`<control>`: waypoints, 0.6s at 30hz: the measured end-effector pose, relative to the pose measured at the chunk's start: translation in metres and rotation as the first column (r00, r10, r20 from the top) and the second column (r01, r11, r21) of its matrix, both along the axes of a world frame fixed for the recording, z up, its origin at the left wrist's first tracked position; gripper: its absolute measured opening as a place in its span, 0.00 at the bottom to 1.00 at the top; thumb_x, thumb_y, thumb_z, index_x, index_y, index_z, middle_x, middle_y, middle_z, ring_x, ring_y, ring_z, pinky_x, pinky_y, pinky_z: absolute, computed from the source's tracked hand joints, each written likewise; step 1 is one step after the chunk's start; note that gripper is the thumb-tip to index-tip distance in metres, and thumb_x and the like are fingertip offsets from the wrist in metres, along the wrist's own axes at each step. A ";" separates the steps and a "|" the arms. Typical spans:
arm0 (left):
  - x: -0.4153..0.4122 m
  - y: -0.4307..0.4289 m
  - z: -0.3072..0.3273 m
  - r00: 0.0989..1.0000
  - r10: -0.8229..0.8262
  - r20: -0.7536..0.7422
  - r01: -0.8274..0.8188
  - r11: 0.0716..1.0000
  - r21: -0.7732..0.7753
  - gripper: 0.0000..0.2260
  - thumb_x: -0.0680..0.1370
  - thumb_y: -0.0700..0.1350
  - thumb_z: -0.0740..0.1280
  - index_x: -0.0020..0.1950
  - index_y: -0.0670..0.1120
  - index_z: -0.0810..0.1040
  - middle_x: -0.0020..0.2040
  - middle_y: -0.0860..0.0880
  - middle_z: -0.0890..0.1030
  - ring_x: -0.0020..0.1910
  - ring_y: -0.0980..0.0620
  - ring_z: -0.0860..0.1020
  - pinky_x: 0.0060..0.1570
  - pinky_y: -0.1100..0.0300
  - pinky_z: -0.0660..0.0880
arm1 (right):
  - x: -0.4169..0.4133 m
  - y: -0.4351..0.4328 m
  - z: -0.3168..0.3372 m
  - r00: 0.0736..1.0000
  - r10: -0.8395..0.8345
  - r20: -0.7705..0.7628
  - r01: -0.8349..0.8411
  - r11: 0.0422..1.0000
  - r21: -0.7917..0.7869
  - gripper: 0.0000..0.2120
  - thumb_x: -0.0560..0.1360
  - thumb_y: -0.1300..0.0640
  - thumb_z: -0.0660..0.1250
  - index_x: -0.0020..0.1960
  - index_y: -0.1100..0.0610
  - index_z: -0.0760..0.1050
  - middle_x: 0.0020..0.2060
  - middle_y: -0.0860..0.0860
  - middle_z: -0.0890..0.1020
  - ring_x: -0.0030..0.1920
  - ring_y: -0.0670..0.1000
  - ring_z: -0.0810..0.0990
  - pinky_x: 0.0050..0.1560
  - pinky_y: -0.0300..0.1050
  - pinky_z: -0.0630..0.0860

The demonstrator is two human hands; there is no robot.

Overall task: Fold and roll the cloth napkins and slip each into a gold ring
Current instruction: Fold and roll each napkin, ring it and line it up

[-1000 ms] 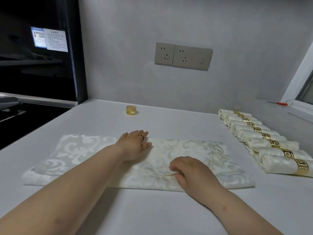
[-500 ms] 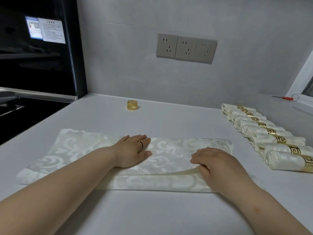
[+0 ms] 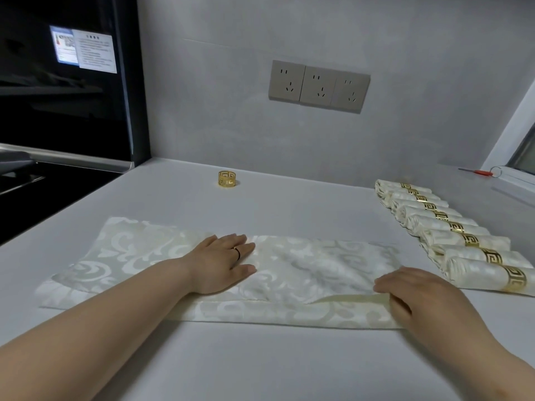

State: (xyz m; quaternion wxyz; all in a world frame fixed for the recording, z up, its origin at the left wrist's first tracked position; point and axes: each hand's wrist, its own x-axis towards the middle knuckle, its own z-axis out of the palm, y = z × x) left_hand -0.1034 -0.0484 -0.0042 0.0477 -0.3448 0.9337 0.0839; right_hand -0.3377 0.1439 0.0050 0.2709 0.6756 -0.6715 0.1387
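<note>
Napkin (image 3: 304, 270), cream with a woven scroll pattern, folded into a long strip and lying flat on the counter (image 3: 260, 360), long axis left to right. The upper layer sits back from the near edge, so a band of the lower layer shows in front of it.

Left hand (image 3: 220, 261): palm down on the middle of the napkin, fingers straight and together, pressing the cloth and grasping nothing. A dark band (image 3: 237, 253) circles one finger.

Right hand (image 3: 419, 296): at the napkin's right end, fingers bent over the near edge of the upper layer and gripping it. That edge stands slightly off the lower layer there. The thumb is hidden.

Ring (image 3: 227, 179): gold, openwork, upright on the counter behind the napkin, well apart from it and from both hands.

Rolls (image 3: 469, 241): finished napkins, each in a gold ring, side by side in a row to the right of the napkin, the nearest just beside its right end.

Behind the napkin, on the wall, three sockets (image 3: 318, 86). To its left, a black appliance (image 3: 66, 96). Far right, a red-handled tool (image 3: 477, 172), too small to identify.
</note>
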 end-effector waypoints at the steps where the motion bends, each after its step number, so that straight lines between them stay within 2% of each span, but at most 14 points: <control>1: 0.003 0.001 -0.001 1.000 0.000 -0.004 0.000 1.000 0.009 0.25 0.81 0.57 0.46 0.76 0.51 0.46 0.77 0.53 0.45 0.75 0.56 0.43 0.71 0.59 0.40 | -0.001 0.003 -0.002 0.999 -0.017 -0.047 0.018 0.999 0.031 0.09 0.62 0.62 0.62 0.30 0.52 0.79 0.27 0.44 0.80 0.27 0.47 0.79 0.26 0.35 0.72; 2: 0.007 0.001 -0.001 1.000 0.000 -0.004 0.000 1.000 0.018 0.27 0.79 0.61 0.44 0.76 0.52 0.46 0.77 0.53 0.45 0.75 0.56 0.42 0.71 0.59 0.39 | -0.005 0.005 -0.006 0.995 -0.044 -0.093 0.050 0.997 0.060 0.07 0.58 0.64 0.69 0.28 0.52 0.77 0.24 0.44 0.78 0.25 0.47 0.77 0.24 0.37 0.71; 3: 0.011 0.002 -0.002 1.000 0.000 -0.007 0.001 1.000 0.025 0.34 0.74 0.69 0.40 0.76 0.53 0.46 0.77 0.53 0.45 0.75 0.56 0.42 0.71 0.59 0.39 | -0.008 0.007 -0.007 0.991 -0.069 -0.112 0.082 0.990 0.115 0.13 0.52 0.67 0.75 0.26 0.53 0.75 0.22 0.45 0.76 0.22 0.48 0.73 0.22 0.38 0.68; 4: 0.014 0.002 -0.002 1.000 -0.006 -0.027 0.007 1.000 0.021 0.46 0.63 0.76 0.35 0.76 0.54 0.46 0.77 0.53 0.45 0.75 0.57 0.42 0.71 0.59 0.39 | -0.012 0.008 -0.008 0.986 -0.116 -0.122 0.136 0.976 0.169 0.18 0.45 0.69 0.77 0.25 0.53 0.74 0.21 0.46 0.73 0.22 0.47 0.67 0.22 0.37 0.64; 5: 0.018 0.002 -0.002 1.000 -0.008 -0.030 0.009 1.000 0.016 0.57 0.51 0.80 0.28 0.76 0.55 0.47 0.77 0.54 0.45 0.75 0.57 0.42 0.71 0.59 0.39 | -0.014 0.009 -0.006 0.977 -0.177 -0.123 0.199 0.960 0.195 0.21 0.40 0.71 0.77 0.25 0.53 0.73 0.20 0.46 0.72 0.23 0.46 0.63 0.22 0.35 0.60; 6: 0.020 0.002 -0.003 1.000 -0.010 -0.026 0.010 1.000 0.003 0.63 0.43 0.79 0.24 0.76 0.55 0.47 0.77 0.54 0.45 0.75 0.57 0.42 0.71 0.59 0.40 | -0.016 0.009 -0.005 0.967 -0.229 -0.114 0.248 0.947 0.203 0.23 0.38 0.73 0.76 0.25 0.54 0.73 0.21 0.46 0.72 0.24 0.46 0.62 0.24 0.34 0.57; 7: 0.021 0.001 -0.005 0.999 -0.013 -0.032 0.012 1.000 -0.009 0.65 0.40 0.77 0.22 0.76 0.56 0.47 0.77 0.54 0.46 0.75 0.57 0.42 0.71 0.59 0.40 | -0.015 0.008 -0.001 0.964 -0.253 -0.078 0.264 0.943 0.202 0.23 0.38 0.74 0.76 0.27 0.55 0.74 0.22 0.47 0.74 0.24 0.47 0.65 0.25 0.33 0.57; 8: 0.021 0.000 -0.006 0.999 -0.006 -0.045 0.005 1.000 -0.011 0.66 0.40 0.78 0.22 0.76 0.56 0.47 0.77 0.55 0.46 0.75 0.58 0.43 0.71 0.60 0.40 | -0.010 0.004 0.004 0.967 -0.254 -0.014 0.252 0.950 0.185 0.22 0.42 0.74 0.77 0.30 0.56 0.77 0.25 0.48 0.77 0.25 0.50 0.72 0.26 0.35 0.60; 10: 0.020 0.000 -0.006 0.995 0.016 -0.093 -0.017 1.000 -0.010 0.62 0.44 0.81 0.30 0.76 0.55 0.49 0.77 0.55 0.48 0.75 0.58 0.45 0.71 0.61 0.41 | 0.013 -0.014 0.021 0.946 -0.237 0.222 0.197 0.962 0.187 0.14 0.61 0.70 0.74 0.43 0.57 0.80 0.40 0.51 0.82 0.43 0.56 0.81 0.37 0.41 0.65; 12: 0.021 0.000 -0.006 0.987 0.056 -0.149 -0.061 0.998 -0.026 0.55 0.51 0.76 0.38 0.76 0.54 0.48 0.77 0.54 0.47 0.75 0.58 0.45 0.71 0.61 0.42 | 0.038 -0.048 0.025 0.886 -0.176 0.429 0.097 0.975 0.199 0.13 0.76 0.62 0.62 0.58 0.53 0.76 0.58 0.48 0.78 0.60 0.50 0.74 0.47 0.36 0.63; 13: 0.022 0.000 -0.005 0.983 0.081 -0.162 -0.086 0.996 -0.029 0.54 0.52 0.75 0.40 0.76 0.53 0.47 0.77 0.54 0.47 0.75 0.58 0.45 0.71 0.60 0.41 | 0.052 -0.067 0.024 0.867 -0.169 0.469 0.048 0.965 0.259 0.15 0.78 0.59 0.57 0.63 0.52 0.72 0.63 0.47 0.74 0.64 0.48 0.70 0.54 0.36 0.62; 15: 0.024 -0.001 -0.004 0.981 0.112 -0.160 -0.118 0.993 -0.029 0.62 0.46 0.80 0.40 0.76 0.52 0.46 0.77 0.53 0.46 0.75 0.57 0.44 0.72 0.58 0.41 | 0.086 -0.107 0.023 0.881 -0.141 0.452 -0.049 0.923 0.382 0.18 0.80 0.57 0.53 0.70 0.53 0.65 0.70 0.48 0.66 0.70 0.49 0.63 0.65 0.36 0.56; 17: 0.025 -0.003 -0.004 0.982 0.129 -0.139 -0.132 0.991 -0.019 0.68 0.40 0.82 0.35 0.76 0.52 0.47 0.77 0.53 0.47 0.75 0.57 0.45 0.72 0.58 0.41 | 0.113 -0.140 0.014 0.910 -0.149 0.387 -0.063 0.873 0.484 0.20 0.81 0.55 0.51 0.72 0.56 0.61 0.72 0.51 0.63 0.72 0.51 0.59 0.70 0.41 0.52; 18: 0.026 -0.004 -0.004 0.983 0.134 -0.129 -0.137 0.990 -0.014 0.66 0.41 0.82 0.36 0.76 0.52 0.48 0.77 0.54 0.47 0.75 0.58 0.46 0.71 0.59 0.42 | 0.120 -0.152 0.006 0.915 -0.184 0.358 -0.036 0.849 0.528 0.20 0.81 0.54 0.50 0.72 0.57 0.60 0.72 0.53 0.62 0.72 0.52 0.59 0.71 0.45 0.52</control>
